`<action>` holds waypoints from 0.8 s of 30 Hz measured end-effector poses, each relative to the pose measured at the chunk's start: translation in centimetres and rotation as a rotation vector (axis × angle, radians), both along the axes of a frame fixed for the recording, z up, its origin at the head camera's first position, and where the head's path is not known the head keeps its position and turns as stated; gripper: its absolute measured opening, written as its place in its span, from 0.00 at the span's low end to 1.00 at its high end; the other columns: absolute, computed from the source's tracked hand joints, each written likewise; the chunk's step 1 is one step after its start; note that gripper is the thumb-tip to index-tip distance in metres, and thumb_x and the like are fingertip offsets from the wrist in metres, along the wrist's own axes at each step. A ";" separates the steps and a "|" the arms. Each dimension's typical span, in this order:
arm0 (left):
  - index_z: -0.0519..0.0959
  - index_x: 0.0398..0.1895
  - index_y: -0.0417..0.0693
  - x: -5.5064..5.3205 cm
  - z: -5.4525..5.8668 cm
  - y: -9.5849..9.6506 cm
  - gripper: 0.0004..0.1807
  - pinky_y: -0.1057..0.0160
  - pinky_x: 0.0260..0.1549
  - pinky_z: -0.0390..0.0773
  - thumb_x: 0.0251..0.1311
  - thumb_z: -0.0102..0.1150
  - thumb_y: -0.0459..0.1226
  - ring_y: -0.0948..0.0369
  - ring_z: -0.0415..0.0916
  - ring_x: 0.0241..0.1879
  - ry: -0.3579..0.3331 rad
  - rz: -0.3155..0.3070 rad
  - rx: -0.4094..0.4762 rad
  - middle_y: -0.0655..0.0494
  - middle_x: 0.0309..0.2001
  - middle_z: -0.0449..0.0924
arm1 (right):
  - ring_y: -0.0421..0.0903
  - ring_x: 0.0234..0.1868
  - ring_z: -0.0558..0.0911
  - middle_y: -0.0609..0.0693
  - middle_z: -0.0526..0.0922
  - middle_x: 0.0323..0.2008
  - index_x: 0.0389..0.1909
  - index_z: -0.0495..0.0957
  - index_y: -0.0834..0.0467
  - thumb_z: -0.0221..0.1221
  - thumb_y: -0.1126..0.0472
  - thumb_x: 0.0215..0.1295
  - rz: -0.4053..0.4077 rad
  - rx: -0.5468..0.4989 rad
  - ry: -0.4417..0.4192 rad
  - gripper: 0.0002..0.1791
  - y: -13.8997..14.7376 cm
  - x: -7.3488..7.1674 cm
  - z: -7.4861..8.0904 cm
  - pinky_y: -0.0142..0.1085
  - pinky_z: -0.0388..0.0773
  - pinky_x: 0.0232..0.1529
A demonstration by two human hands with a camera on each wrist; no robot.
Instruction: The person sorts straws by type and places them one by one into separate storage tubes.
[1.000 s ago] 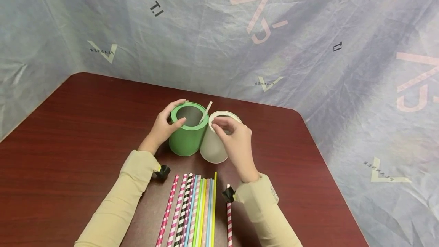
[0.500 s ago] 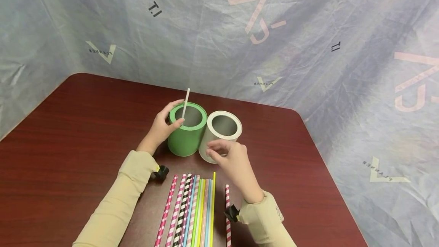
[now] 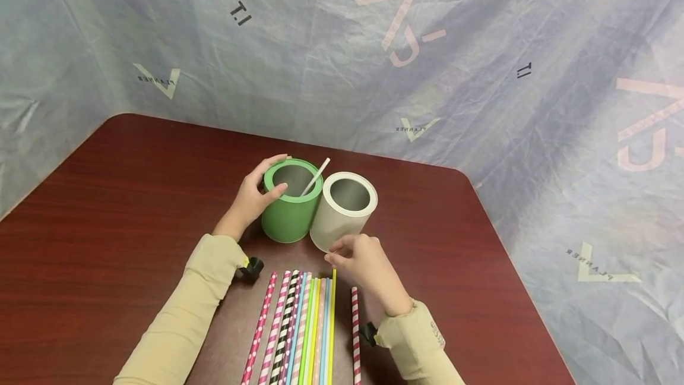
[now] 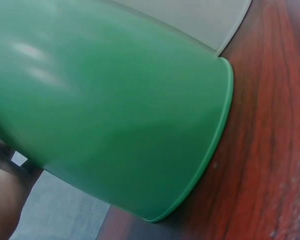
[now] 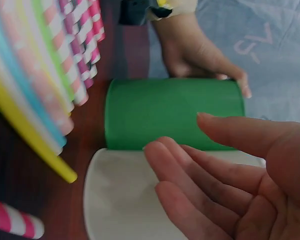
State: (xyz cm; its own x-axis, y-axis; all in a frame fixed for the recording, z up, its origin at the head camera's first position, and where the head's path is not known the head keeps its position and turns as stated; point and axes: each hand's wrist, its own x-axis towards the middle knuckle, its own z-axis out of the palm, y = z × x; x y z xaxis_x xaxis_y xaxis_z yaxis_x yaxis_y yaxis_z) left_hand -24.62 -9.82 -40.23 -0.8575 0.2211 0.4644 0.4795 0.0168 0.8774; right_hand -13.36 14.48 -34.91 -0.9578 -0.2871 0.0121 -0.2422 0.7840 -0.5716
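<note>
Green can (image 3: 290,221), left hand (image 3: 252,196) gripping; leaning straw (image 3: 317,175) inside, may spill if tilted; right hand (image 3: 370,267) loose, empty; outer yellow straw (image 3: 332,319) nearby, might roll if brushed.

Room above white can (image 3: 333,221) (leaning straw (image 3: 316,177) alongside)

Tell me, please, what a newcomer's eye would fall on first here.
Probably the green container, gripped by the left hand, with one pale straw leaning in it. Next come the white container beside it and the bright straws in the foreground, by the right hand.
</note>
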 end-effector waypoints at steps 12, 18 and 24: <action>0.64 0.70 0.43 0.0 0.0 0.0 0.33 0.76 0.48 0.72 0.59 0.56 0.33 0.72 0.70 0.55 0.016 0.010 0.015 0.45 0.68 0.67 | 0.36 0.17 0.73 0.48 0.81 0.14 0.17 0.81 0.53 0.66 0.55 0.57 -0.021 0.184 -0.096 0.12 1.2 -1.0 -2.4 0.31 0.69 0.25; 0.64 0.70 0.41 0.0 -0.1 0.0 0.33 0.76 0.48 0.72 0.59 0.56 0.33 0.71 0.70 0.55 0.014 0.009 0.021 0.45 0.68 0.67 | 0.37 0.17 0.78 0.45 0.81 0.13 0.15 0.82 0.52 0.66 0.54 0.57 -0.027 0.205 -0.155 0.14 1.4 -1.4 -3.3 0.32 0.73 0.24; 0.65 0.70 0.45 -0.1 0.0 0.0 0.32 0.75 0.49 0.71 0.59 0.56 0.32 0.69 0.70 0.55 0.011 0.008 0.023 0.45 0.67 0.68 | 0.36 0.16 0.76 0.43 0.79 0.11 0.12 0.81 0.50 0.67 0.45 0.54 -0.047 0.302 -0.175 0.18 1.3 -1.8 -3.8 0.36 0.71 0.23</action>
State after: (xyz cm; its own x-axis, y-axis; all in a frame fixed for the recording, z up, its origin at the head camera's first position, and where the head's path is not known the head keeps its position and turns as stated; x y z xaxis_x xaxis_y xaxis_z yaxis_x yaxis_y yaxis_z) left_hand -24.70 -9.79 -40.27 -0.8541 0.2032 0.4787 0.4891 0.0009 0.8723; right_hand -15.17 15.77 -38.75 -0.9500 -0.2084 -0.2323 -0.1210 0.9321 -0.3415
